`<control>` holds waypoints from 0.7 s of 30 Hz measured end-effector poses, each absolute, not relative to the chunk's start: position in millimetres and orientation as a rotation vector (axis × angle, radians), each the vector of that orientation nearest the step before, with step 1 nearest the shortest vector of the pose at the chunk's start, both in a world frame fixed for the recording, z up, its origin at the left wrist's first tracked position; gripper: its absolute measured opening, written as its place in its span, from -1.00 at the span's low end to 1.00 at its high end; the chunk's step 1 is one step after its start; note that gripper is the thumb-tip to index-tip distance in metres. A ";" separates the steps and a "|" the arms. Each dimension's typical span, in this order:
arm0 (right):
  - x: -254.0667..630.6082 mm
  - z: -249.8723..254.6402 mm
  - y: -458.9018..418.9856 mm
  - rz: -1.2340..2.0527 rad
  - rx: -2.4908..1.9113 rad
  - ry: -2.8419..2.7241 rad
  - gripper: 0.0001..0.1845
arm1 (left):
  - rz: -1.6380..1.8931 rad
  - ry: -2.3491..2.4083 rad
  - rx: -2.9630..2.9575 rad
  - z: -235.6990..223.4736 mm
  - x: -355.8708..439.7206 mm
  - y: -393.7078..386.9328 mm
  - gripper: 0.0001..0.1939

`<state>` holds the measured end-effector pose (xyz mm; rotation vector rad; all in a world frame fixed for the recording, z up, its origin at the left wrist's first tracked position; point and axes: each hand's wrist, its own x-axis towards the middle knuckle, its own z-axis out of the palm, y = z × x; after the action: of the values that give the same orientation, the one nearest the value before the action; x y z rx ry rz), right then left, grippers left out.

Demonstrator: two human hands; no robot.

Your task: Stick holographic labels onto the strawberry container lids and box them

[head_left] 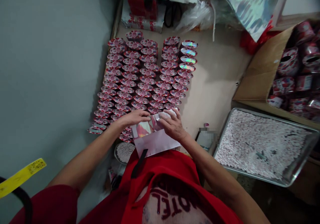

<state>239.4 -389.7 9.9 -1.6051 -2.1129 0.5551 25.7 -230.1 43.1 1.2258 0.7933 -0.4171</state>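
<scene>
Both my hands hold a flat, unfolded red-and-white paper box (152, 137) low in the middle of the view, just above my red shirt. My left hand (135, 117) pinches its upper left edge with closed fingers. My right hand (172, 124) presses and grips its upper right edge, fingers curled on the card. Directly beyond the hands, several rows of finished red-and-white boxes (142, 81) stand upright on the beige floor (215, 81).
A metal tray (292, 177) full of small white pieces lies at the right. Behind it an open cardboard carton (260, 74) holds more red boxes. A small round bowl of white pieces (123, 150) sits under my left forearm. A grey wall (50, 67) fills the left.
</scene>
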 end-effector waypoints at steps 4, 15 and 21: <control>250.9 13.3 -377.5 0.595 -1.467 -2.275 -0.71 | -0.429 0.740 1.249 41.1 24.3 -226.5 -0.65; 262.3 17.5 -378.8 0.556 -1.421 -2.375 -0.73 | -0.469 0.782 1.362 45.4 36.5 -231.5 -0.67; 255.0 26.5 -392.2 0.496 -1.579 -2.218 -0.73 | -0.395 0.833 1.379 54.7 39.5 -226.5 -0.71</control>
<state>255.0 -392.2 26.5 -1.5786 -2.2180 0.4961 39.5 -226.5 54.7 1.3795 0.8332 -0.3951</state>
